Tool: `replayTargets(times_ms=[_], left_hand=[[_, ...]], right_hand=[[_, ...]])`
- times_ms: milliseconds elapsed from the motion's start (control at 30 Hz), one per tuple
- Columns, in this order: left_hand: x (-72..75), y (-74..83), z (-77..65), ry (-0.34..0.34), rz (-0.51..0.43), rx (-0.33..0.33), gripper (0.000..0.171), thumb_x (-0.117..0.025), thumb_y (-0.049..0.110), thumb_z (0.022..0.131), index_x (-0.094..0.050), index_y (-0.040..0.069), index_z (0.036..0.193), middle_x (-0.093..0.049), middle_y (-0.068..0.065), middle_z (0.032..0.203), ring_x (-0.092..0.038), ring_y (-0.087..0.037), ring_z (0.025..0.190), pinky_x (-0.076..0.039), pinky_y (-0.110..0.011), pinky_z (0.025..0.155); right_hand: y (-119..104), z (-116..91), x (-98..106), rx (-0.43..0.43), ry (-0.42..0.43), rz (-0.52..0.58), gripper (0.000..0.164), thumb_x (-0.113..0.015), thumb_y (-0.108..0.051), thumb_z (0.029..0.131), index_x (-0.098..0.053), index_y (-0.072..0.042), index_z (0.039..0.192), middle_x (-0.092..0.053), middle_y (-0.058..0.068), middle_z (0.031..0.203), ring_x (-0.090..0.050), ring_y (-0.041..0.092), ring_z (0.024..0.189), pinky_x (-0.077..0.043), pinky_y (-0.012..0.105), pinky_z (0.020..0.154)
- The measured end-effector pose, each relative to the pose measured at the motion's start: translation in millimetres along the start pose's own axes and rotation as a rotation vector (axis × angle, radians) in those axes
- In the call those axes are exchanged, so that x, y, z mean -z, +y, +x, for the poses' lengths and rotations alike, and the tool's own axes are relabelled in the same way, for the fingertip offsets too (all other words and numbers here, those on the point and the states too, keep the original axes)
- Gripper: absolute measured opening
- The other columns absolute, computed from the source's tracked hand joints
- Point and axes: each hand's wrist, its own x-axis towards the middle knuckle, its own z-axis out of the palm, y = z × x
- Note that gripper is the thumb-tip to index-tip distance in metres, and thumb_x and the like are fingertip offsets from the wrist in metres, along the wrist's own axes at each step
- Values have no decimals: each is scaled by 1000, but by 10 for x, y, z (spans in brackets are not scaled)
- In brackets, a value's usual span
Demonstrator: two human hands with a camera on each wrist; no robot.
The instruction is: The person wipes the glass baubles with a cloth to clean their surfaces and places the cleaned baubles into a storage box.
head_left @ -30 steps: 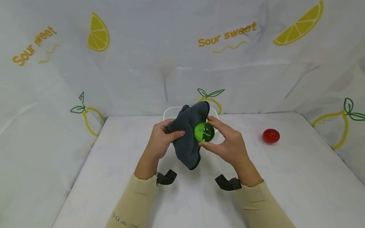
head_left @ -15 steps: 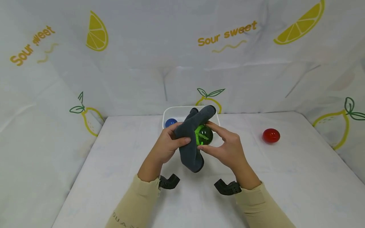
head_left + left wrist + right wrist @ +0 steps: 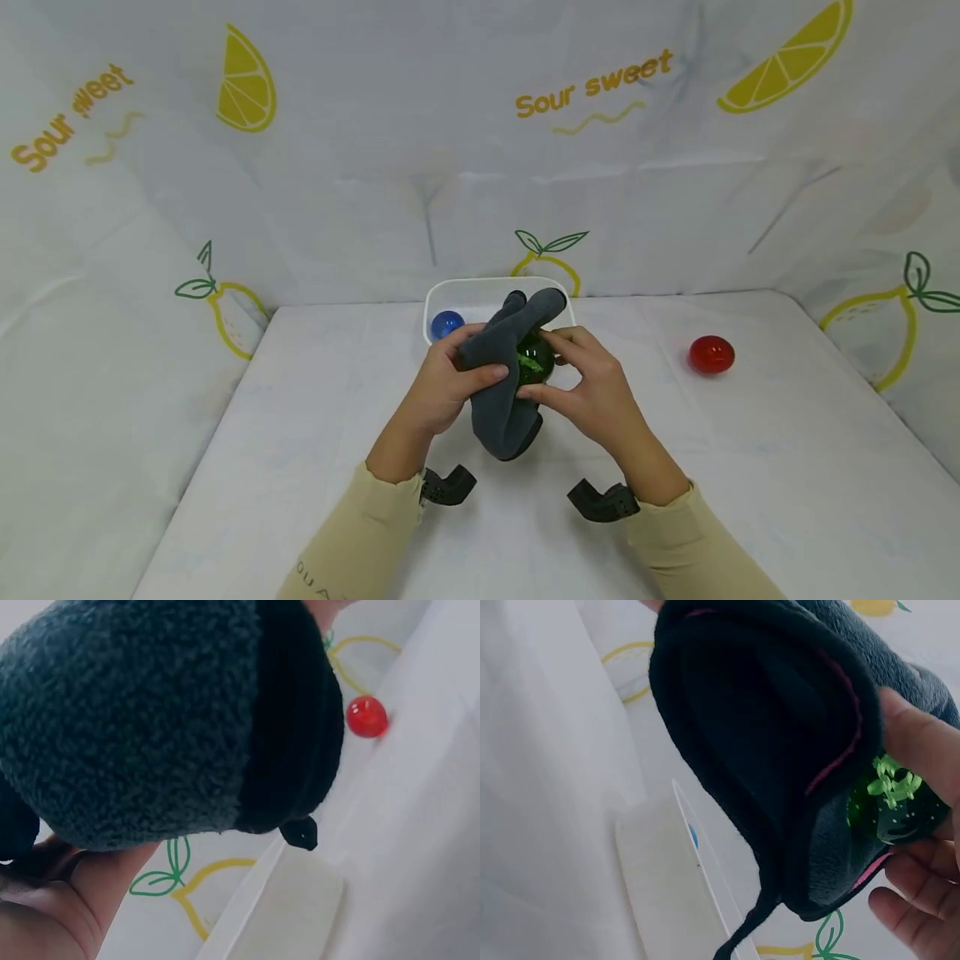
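My left hand [image 3: 453, 383] grips a folded dark grey cloth [image 3: 498, 421], thumb on top. The cloth has black edging and a hanging loop, and wraps the left side of a clear green ball [image 3: 535, 360]. Fingers and thumb of my right hand [image 3: 596, 379] pinch the ball from the right, holding it against the cloth above the table. In the right wrist view, the ball [image 3: 900, 814] shows bright green strands inside, partly hidden by cloth and fingers. Cloth [image 3: 135, 720] fills much of the left wrist view and covers the ball there.
Behind the hands stands a white plastic tray [image 3: 480, 286] with a blue ball [image 3: 447, 323] at its left side. A red ball [image 3: 712, 355] lies on the white-covered table [image 3: 787, 467] to the right. A lemon-printed white curtain [image 3: 375, 208] hangs behind.
The cloth has folded further around the green ball, and the ball has turned. Both hands have come slightly lower and closer together, uncovering the blue ball in the tray.
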Motion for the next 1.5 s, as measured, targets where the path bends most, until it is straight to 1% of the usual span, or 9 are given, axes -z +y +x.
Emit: replayTargets(times_ms=[67, 233, 400, 600, 867, 1100, 1267, 1367, 1500], left_hand=[[-7, -7, 1, 13, 8, 9, 54, -79, 11, 83, -54, 0, 130, -59, -12, 119, -65, -19, 101, -57, -32, 86], [-24, -8, 6, 37, 12, 28, 53, -76, 9, 85, -54, -1, 132, -57, -16, 125, -64, -20, 104, -56, -33, 88], [-44, 16, 15, 56, 1, 53, 50, -70, 3, 88, -52, 0, 135, -56, -17, 128, -63, -19, 108, -56, -33, 89], [-11, 41, 4, 66, 34, 51, 46, -67, -1, 88, -53, -3, 132, -57, -14, 123, -63, -19, 105, -57, -31, 87], [20, 59, -16, 63, 209, -14, 42, -70, 2, 87, -58, -1, 127, -61, -17, 120, -65, -20, 101, -57, -34, 87], [19, 77, -30, 33, 276, -64, 39, -71, -1, 84, -62, 2, 123, -62, -16, 119, -64, -24, 102, -56, -39, 87], [14, 95, -42, 29, 286, -82, 38, -71, -2, 84, -63, 1, 121, -62, -16, 116, -64, -24, 101, -56, -40, 88], [12, 101, -43, 39, 290, -81, 38, -71, -2, 84, -62, 1, 121, -62, -16, 116, -64, -23, 100, -57, -40, 88], [15, 112, -44, 69, 301, -75, 39, -72, -2, 83, -63, 1, 121, -62, -17, 117, -65, -24, 100, -57, -40, 86]], right_hand=[[2, -2, -10, 24, 16, -3, 75, -93, -24, 62, -64, -2, 128, -63, 6, 112, -62, 19, 98, -55, 33, 82], [0, -4, -31, 74, 68, 15, 78, -94, -16, 61, -62, -2, 131, -64, 9, 117, -61, 22, 111, -48, 20, 98], [12, -1, -51, 124, 109, 26, 76, -92, -5, 62, -62, -5, 131, -64, 11, 124, -60, 25, 119, -42, 18, 105], [2, -7, -81, 145, 121, 80, 69, -93, -3, 61, -64, -2, 124, -67, 12, 121, -63, 26, 114, -44, 18, 103], [-10, -36, -103, -40, 65, 237, 62, -92, -8, 65, -67, -4, 121, -70, 10, 114, -68, 21, 103, -53, 23, 92], [-4, -23, -81, -352, -11, 470, 51, -87, -12, 75, -67, -4, 122, -70, 12, 108, -66, 13, 97, -57, 23, 83], [-24, -1, -41, -530, -69, 551, 49, -83, -19, 80, -66, -5, 124, -69, 13, 111, -66, 13, 95, -56, 23, 79], [-20, 1, -32, -532, -79, 574, 49, -83, -16, 80, -65, -3, 124, -68, 14, 112, -67, 14, 95, -57, 24, 79], [-14, -8, -38, -439, -66, 572, 52, -84, -10, 77, -64, -1, 124, -67, 15, 113, -65, 13, 97, -57, 24, 81]])
